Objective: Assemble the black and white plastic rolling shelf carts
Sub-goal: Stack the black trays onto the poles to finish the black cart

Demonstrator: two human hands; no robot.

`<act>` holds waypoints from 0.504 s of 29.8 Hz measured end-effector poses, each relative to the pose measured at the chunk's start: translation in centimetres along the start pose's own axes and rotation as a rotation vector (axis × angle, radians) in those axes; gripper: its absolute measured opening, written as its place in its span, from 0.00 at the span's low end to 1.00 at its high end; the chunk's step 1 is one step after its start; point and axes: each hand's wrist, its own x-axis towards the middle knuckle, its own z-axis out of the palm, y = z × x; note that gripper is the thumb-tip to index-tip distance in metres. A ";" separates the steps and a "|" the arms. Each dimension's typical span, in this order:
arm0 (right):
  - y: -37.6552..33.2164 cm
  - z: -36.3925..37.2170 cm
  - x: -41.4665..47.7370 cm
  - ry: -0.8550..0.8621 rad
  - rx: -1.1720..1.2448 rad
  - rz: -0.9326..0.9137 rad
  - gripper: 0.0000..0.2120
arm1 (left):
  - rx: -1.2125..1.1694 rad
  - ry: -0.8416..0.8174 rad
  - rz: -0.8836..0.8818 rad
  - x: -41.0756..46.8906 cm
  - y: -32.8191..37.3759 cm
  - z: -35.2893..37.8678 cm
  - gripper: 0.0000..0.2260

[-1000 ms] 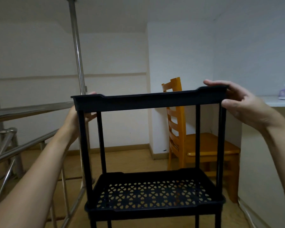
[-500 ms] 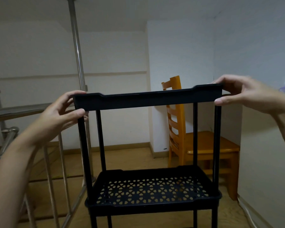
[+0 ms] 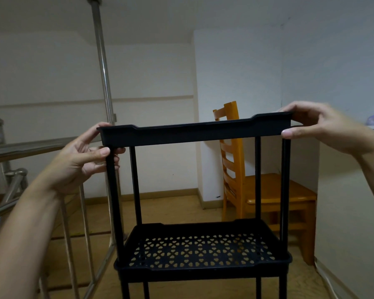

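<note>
Clasping top shelf point(image 3: 194, 133) ends, one per grip: left hand point(image 3: 80, 161), right hand point(image 3: 326, 128); chair point(image 3: 274, 190) behind, railing point(image 3: 17, 147) beside.

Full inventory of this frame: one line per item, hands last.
top tray: 1, black, on the posts, held at both ends
lower tray: 1, black, perforated, below the top tray
posts: 4 between the trays, black, upright at the corners
chair: 1, orange wood, behind the cart, right
railing: 1, steel, left
pole: 1, steel, upright, behind left
left hand: grips the top tray's left end
right hand: pinches its right end
</note>
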 end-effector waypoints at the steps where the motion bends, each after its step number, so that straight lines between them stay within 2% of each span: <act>1: 0.0 -0.1 0.1 0.000 -0.004 0.004 0.30 | 0.003 -0.002 0.008 0.0 -0.1 0.0 0.25; 5: 0.4 0.0 0.0 0.008 0.000 0.004 0.31 | 0.065 -0.002 0.042 0.0 -0.2 -0.5 0.39; 7: 0.8 0.3 -0.3 0.005 0.061 -0.014 0.31 | 0.116 0.012 0.083 -0.2 -0.5 -0.6 0.40; 9: 1.2 0.6 -0.7 -0.010 0.146 -0.024 0.31 | 0.190 0.015 0.132 -0.6 -0.8 -0.5 0.37; 12: 1.4 0.6 -0.9 -0.039 0.245 -0.046 0.30 | 0.278 0.036 0.186 -0.9 -1.2 -0.4 0.20; 15: 1.2 0.8 -0.5 -0.021 0.238 -0.076 0.27 | 0.259 0.051 0.224 -0.9 -1.4 -0.5 0.19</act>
